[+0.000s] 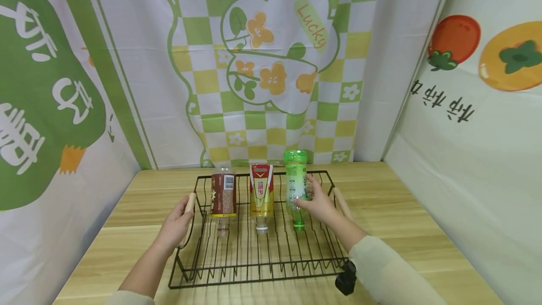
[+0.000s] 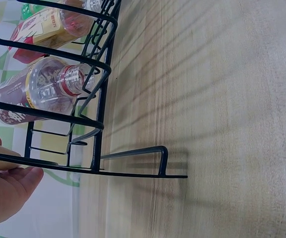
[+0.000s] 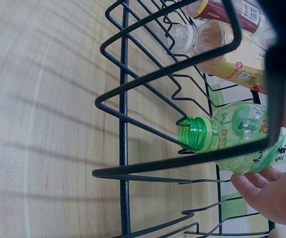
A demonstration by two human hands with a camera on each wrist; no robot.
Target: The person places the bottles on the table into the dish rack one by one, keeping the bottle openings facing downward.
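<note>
A black wire dish rack (image 1: 254, 280) with wooden handles stands on the table. My left hand (image 1: 173, 226) holds its left handle (image 1: 190, 204). Three plastic bottles stand neck-down in the rack's wires. At the right is a clear green bottle (image 1: 296, 178), its open, capless neck (image 3: 196, 134) showing in the right wrist view. My right hand (image 1: 322, 205) grips this bottle, thumb on the near side and fingers on the right. The middle bottle (image 1: 261, 189) has a red and yellow label; the left bottle (image 1: 223, 194) has a brown one.
The rack's right wooden handle (image 1: 342, 204) lies just beyond my right forearm. A wood-grain table (image 1: 406, 220) extends around the rack. Behind it hangs a checked, flowered cloth (image 1: 271, 135), with printed cloths at both sides. A black device (image 1: 346, 279) sits at my right sleeve.
</note>
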